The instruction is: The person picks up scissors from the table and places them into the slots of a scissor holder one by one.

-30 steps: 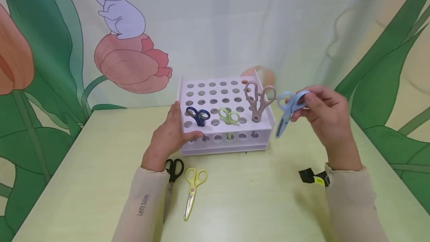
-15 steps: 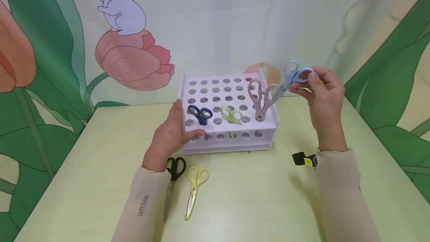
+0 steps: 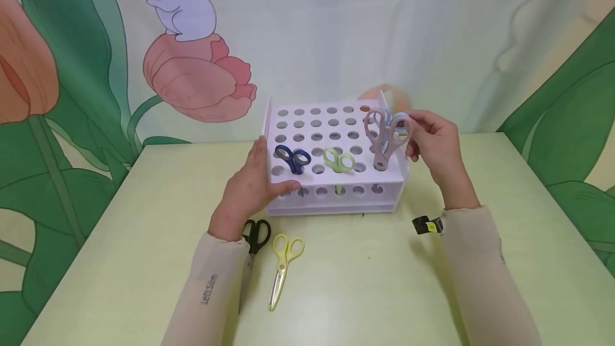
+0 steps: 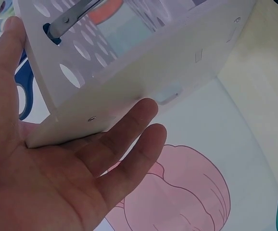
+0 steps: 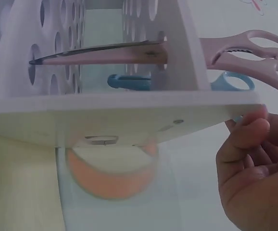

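Note:
My left hand (image 3: 250, 186) rests against the left side of a white rack (image 3: 307, 178) with rows of round holes. Its thumb lies across the front; the other fingers extend along the side wall. My right hand (image 3: 434, 140) pinches one handle loop of light blue scissors (image 3: 401, 119) at the rack's right edge. Their blue lower part shows below the top plate in the right wrist view, behind the pinkish-brown scissors (image 3: 381, 148), which partly hide them in the head view. Navy scissors (image 3: 294, 160) and light green scissors (image 3: 339, 160) stand in front holes, handles up.
Black-handled scissors (image 3: 257, 236) lie on the table (image 3: 365, 287) in front of the rack, partly behind the left wrist. Beside them lie yellow scissors (image 3: 283, 266). A black strap piece with a yellow label (image 3: 427, 225) is at the right sleeve. A printed curtain (image 3: 336, 31) hangs behind.
My right hand first raised the light blue scissors, then brought them left and down into the rack's right side behind the pinkish-brown scissors. The left hand stays at the rack.

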Tool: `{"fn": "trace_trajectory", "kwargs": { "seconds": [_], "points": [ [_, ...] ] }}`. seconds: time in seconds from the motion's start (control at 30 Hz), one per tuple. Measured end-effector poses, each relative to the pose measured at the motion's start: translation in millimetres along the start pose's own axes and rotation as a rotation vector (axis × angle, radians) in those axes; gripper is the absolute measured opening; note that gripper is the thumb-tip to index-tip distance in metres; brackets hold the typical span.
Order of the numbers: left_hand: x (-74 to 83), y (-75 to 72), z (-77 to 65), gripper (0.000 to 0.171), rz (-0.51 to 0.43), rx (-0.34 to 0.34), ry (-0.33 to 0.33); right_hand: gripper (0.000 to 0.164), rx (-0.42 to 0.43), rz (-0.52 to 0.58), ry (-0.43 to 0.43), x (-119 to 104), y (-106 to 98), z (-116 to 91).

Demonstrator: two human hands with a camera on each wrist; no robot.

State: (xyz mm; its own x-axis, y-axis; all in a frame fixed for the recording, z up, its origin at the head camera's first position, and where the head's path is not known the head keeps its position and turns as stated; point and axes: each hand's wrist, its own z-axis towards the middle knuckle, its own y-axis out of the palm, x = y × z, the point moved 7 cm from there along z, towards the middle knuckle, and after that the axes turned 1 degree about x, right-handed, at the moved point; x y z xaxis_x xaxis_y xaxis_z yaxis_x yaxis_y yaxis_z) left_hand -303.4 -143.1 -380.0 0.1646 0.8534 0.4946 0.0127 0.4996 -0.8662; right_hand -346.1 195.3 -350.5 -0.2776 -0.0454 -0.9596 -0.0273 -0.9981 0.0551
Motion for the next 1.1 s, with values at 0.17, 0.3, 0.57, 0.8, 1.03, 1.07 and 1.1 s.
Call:
{"fn": "trace_trajectory", "kwargs": {
  "seconds": [0.17, 0.3, 0.57, 0.8, 1.03, 1.07, 1.1],
  "points": [
    [-0.7, -0.1, 1.2, 0.126, -0.003, 0.002, -0.003, 0.009, -0.044, -0.103, 0.041, 9.7, 0.9, 1.5],
    [0.6, -0.3, 2.6, 0.126, 0.000, 0.002, 0.000, 0.008, -0.068, -0.196, 0.060, 14.3, -0.1, 1.9],
    [-1.0, -0.9, 2.1, 0.127, 0.000, 0.001, -0.009, 0.007, -0.077, -0.353, 0.074, 17.4, 3.8, 0.9],
    [-0.3, -1.0, 3.5, 0.127, -0.006, -0.004, -0.010, 0.021, -0.076, -0.459, 0.068, 16.3, 4.9, 0.0],
    [-1.1, -0.6, 3.3, 0.127, -0.011, -0.010, -0.015, 0.022, -0.065, -0.526, 0.106, 15.6, 5.5, -1.4],
    [-1.2, -0.7, 3.0, 0.127, -0.013, -0.011, -0.018, 0.020, -0.060, -0.516, 0.101, 15.1, 5.1, -1.1],
    [-1.4, -0.7, 2.6, 0.127, -0.015, -0.012, -0.019, 0.020, -0.055, -0.504, 0.095, 14.6, 3.9, -0.8]
  ]
}}
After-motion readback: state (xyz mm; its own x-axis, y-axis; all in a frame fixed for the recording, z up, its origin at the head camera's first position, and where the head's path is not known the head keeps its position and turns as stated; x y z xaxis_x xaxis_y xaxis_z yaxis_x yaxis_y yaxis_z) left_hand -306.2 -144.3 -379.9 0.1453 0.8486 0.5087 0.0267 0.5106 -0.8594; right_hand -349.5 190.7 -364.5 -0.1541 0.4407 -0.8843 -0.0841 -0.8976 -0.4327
